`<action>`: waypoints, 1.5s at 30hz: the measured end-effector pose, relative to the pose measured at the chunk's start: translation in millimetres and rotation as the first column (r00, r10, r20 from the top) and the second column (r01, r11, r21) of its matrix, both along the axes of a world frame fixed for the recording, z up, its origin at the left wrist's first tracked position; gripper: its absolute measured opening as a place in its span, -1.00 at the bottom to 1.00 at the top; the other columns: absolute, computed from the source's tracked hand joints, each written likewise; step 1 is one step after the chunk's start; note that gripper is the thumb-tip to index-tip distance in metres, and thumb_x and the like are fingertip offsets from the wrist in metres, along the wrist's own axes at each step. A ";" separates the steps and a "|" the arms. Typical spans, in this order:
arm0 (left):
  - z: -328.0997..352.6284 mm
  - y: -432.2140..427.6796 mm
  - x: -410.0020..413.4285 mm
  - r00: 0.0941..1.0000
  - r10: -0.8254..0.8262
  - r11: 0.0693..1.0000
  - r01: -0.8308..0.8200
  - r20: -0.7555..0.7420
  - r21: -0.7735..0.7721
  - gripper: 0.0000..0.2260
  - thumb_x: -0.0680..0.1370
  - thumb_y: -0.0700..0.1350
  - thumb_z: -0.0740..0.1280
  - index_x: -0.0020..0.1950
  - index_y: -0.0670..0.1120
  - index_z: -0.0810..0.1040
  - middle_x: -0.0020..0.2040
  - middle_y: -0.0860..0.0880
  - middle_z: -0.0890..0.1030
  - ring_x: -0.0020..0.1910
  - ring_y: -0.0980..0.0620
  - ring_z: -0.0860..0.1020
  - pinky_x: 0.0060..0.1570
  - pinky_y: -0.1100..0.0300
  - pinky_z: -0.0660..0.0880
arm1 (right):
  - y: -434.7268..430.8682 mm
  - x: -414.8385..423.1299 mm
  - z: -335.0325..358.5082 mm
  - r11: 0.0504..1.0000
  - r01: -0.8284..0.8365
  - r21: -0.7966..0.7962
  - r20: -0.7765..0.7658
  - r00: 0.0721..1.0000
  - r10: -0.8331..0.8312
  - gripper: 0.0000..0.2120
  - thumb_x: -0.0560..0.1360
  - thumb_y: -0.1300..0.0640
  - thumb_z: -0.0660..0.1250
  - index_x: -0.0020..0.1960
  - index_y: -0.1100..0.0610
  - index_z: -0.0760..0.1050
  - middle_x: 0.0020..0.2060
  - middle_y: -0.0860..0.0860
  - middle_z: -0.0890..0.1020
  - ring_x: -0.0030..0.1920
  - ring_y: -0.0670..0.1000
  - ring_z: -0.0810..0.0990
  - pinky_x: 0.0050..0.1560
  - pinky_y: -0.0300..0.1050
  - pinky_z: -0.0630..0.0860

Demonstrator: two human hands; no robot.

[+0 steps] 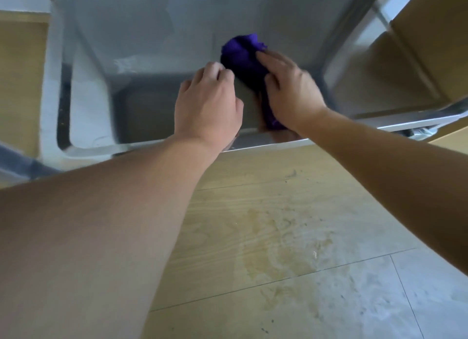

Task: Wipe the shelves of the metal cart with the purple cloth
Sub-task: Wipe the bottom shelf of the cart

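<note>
The purple cloth (239,54) lay bunched on the shelf (152,35) of the metal cart (329,139), right of the middle. The right hand (291,90) pressed down on it with fingers fairly straight and flat. The left hand (210,106) sat just beside the cloth with fingers curled under; whether it pinched an edge could not be told. The wiping looked to be in hand on this shelf, not finished. Blur hid which parts were already clean, and no other shelf showed plainly, so the rest probably remained. A stained floor (278,212) lay below, and a cardboard box (417,47) stood to the right.
</note>
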State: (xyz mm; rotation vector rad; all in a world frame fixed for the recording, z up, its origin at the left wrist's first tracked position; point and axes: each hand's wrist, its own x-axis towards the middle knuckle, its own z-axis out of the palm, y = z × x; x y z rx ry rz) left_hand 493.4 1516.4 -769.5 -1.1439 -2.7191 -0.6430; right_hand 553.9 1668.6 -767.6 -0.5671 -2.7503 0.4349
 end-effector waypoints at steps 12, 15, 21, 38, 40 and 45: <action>7.0 60.4 22.5 0.997 -0.062 0.998 0.061 0.039 0.025 -0.71 0.54 -0.16 0.18 0.23 -0.14 0.50 0.27 -0.08 0.47 0.26 -0.13 0.44 0.21 -0.01 0.33 | 44.3 23.6 1.5 0.972 0.227 -0.055 0.023 0.974 -0.226 -0.54 0.56 0.23 0.12 0.45 0.08 0.32 0.46 0.00 0.33 0.44 0.01 0.30 0.36 -0.27 0.20; 1.9 74.6 29.2 0.996 -0.066 0.998 0.065 0.062 0.017 -0.70 0.54 -0.16 0.17 0.25 -0.12 0.50 0.31 -0.07 0.45 0.29 -0.11 0.42 0.22 -0.01 0.32 | 72.7 43.1 2.3 0.979 0.204 -0.027 0.021 0.979 -0.204 -0.55 0.58 0.20 0.10 0.45 0.03 0.33 0.45 -0.03 0.36 0.41 0.03 0.36 0.34 -0.23 0.26; -10.6 81.2 40.1 0.994 -0.091 0.996 0.089 0.060 0.033 -0.67 0.56 -0.16 0.15 0.28 -0.12 0.52 0.42 -0.10 0.41 0.43 -0.14 0.32 0.43 -0.02 0.22 | 178.9 95.9 15.7 0.763 0.644 -0.045 0.116 0.762 -0.637 -0.53 0.53 0.24 0.07 0.42 0.07 0.34 0.39 0.13 0.41 0.37 0.17 0.39 0.34 -0.07 0.31; -14.1 79.9 38.0 0.992 -0.103 0.990 0.096 0.066 0.099 -0.65 0.56 -0.20 0.16 0.32 -0.12 0.52 0.42 -0.10 0.43 0.45 -0.09 0.33 0.45 0.00 0.25 | 186.6 33.5 10.2 0.812 0.577 -0.087 0.081 0.817 -0.571 -0.53 0.52 0.25 0.08 0.41 0.05 0.34 0.39 0.08 0.42 0.35 0.16 0.41 0.27 -0.05 0.37; -15.7 81.0 38.0 0.993 -0.102 0.992 0.097 0.063 0.083 -0.64 0.56 -0.19 0.17 0.34 -0.13 0.50 0.43 -0.10 0.42 0.46 -0.09 0.32 0.46 -0.01 0.23 | 189.6 33.6 11.6 0.772 0.634 -0.054 0.084 0.773 -0.629 -0.55 0.47 0.27 0.09 0.34 0.13 0.38 0.38 0.09 0.40 0.36 0.16 0.38 0.29 0.00 0.39; -14.7 83.6 37.1 0.993 -0.110 0.993 0.107 0.046 0.059 -0.63 0.57 -0.18 0.15 0.38 -0.13 0.46 0.45 -0.11 0.39 0.48 -0.09 0.28 0.48 -0.02 0.19 | 133.6 -11.1 3.5 0.937 0.338 -0.085 0.047 0.941 -0.335 -0.56 0.57 0.16 0.09 0.43 -0.02 0.33 0.45 0.00 0.34 0.40 0.07 0.37 0.32 -0.13 0.34</action>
